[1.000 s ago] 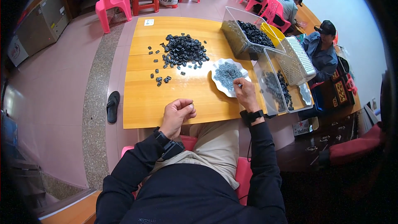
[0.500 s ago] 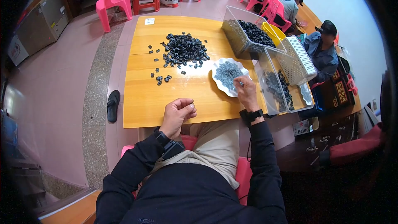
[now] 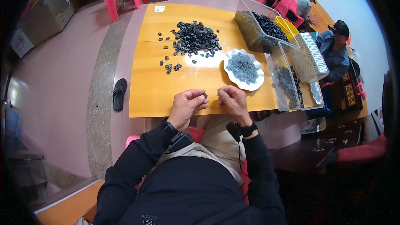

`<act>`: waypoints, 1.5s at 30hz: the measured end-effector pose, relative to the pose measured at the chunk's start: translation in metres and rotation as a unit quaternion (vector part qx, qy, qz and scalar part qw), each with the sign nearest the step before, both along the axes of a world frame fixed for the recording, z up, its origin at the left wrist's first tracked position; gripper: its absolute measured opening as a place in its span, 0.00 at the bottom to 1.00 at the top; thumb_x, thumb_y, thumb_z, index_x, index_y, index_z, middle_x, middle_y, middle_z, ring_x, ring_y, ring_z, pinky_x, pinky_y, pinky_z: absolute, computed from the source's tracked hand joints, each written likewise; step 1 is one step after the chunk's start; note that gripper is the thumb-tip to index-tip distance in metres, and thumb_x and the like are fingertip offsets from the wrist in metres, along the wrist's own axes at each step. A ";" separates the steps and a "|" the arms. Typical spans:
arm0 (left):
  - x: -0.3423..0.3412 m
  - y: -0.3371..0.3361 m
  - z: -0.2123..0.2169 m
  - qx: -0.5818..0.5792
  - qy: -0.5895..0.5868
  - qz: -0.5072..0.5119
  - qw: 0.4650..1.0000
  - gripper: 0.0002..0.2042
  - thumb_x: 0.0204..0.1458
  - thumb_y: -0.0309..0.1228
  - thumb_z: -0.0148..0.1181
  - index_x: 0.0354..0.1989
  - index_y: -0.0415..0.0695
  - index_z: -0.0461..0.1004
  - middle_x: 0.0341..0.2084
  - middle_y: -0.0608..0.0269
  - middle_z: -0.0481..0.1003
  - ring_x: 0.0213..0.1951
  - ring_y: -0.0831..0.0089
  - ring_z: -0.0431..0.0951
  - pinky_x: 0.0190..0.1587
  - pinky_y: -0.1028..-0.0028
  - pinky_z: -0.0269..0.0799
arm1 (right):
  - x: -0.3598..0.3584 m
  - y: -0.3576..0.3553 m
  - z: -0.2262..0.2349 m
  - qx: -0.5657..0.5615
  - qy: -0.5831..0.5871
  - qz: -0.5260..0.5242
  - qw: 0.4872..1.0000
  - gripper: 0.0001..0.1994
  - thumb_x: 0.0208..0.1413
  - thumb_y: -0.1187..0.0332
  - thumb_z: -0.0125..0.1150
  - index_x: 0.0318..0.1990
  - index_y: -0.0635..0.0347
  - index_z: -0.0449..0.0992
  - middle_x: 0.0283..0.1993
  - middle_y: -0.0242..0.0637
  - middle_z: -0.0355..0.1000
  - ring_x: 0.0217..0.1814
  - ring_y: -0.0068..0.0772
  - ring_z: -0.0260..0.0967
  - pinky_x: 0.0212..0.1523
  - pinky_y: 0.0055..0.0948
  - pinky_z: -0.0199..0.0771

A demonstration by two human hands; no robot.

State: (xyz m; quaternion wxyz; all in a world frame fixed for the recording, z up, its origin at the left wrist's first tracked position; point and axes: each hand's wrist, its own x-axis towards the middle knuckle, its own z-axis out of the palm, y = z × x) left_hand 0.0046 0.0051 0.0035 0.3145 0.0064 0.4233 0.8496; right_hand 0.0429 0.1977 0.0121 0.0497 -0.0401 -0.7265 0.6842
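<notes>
Near the table's front edge, my left hand (image 3: 187,107) pinches a small black plastic piece (image 3: 205,95) between thumb and fingertips. My right hand (image 3: 235,103) is a short gap to the right of it, its thumb and fingers pinched together; what they hold, if anything, is too small to make out. Beyond my hands lies a pile of small black plastic pieces (image 3: 196,37), with several strays at its left side. A white scalloped plate (image 3: 260,78) to the right carries a heap of tiny greyish translucent pieces (image 3: 242,67).
Along the right of the wooden table (image 3: 158,93) stand a clear bin (image 3: 246,28) of black pieces, a second clear bin (image 3: 276,84), a white perforated basket (image 3: 320,56) and a yellow container (image 3: 287,28). A person (image 3: 333,54) sits beyond. A black slipper (image 3: 119,93) lies on the floor.
My right hand has left the plate and moved left, close to my left hand. The left hand keeps its pinch near the table edge. The whole view has shifted slightly.
</notes>
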 end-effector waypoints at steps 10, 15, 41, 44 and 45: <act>-0.001 -0.002 -0.003 0.028 -0.023 0.009 0.999 0.11 0.55 0.22 0.55 0.45 0.30 0.70 0.34 0.55 0.76 0.34 0.74 0.79 0.39 0.79 0.78 | 0.000 -0.025 -0.012 -0.050 0.003 0.027 0.998 0.08 0.59 0.71 0.57 0.41 0.67 0.75 0.32 0.31 0.74 0.33 0.17 0.70 0.36 0.15 0.71; 0.000 -0.003 0.002 0.032 -0.029 0.007 0.999 0.11 0.55 0.21 0.55 0.45 0.30 0.70 0.34 0.55 0.76 0.34 0.74 0.79 0.39 0.79 0.78 | 0.002 -0.026 -0.007 -0.074 -0.010 0.024 0.997 0.07 0.58 0.71 0.58 0.40 0.66 0.75 0.33 0.31 0.75 0.33 0.17 0.71 0.36 0.16 0.72; 0.001 -0.001 -0.002 0.013 -0.013 0.009 1.000 0.08 0.55 0.21 0.55 0.42 0.33 0.71 0.33 0.58 0.76 0.33 0.74 0.79 0.38 0.78 0.79 | 0.003 -0.023 -0.007 -0.081 -0.022 0.028 0.996 0.04 0.56 0.74 0.60 0.37 0.65 0.76 0.32 0.30 0.75 0.32 0.16 0.71 0.35 0.16 0.73; 0.000 -0.001 -0.002 0.021 -0.014 0.006 1.000 0.08 0.55 0.21 0.56 0.42 0.33 0.71 0.33 0.57 0.76 0.33 0.74 0.79 0.38 0.78 0.79 | 0.002 -0.023 -0.006 -0.092 -0.030 0.026 0.995 0.05 0.55 0.73 0.61 0.37 0.65 0.76 0.31 0.30 0.75 0.31 0.16 0.71 0.35 0.15 0.72; 0.000 -0.001 -0.002 0.022 -0.014 0.006 1.000 0.08 0.55 0.21 0.56 0.42 0.33 0.71 0.33 0.57 0.76 0.33 0.74 0.79 0.38 0.78 0.79 | 0.002 -0.022 -0.007 -0.092 -0.029 0.025 0.995 0.05 0.55 0.73 0.61 0.37 0.65 0.76 0.31 0.30 0.75 0.31 0.16 0.71 0.35 0.15 0.72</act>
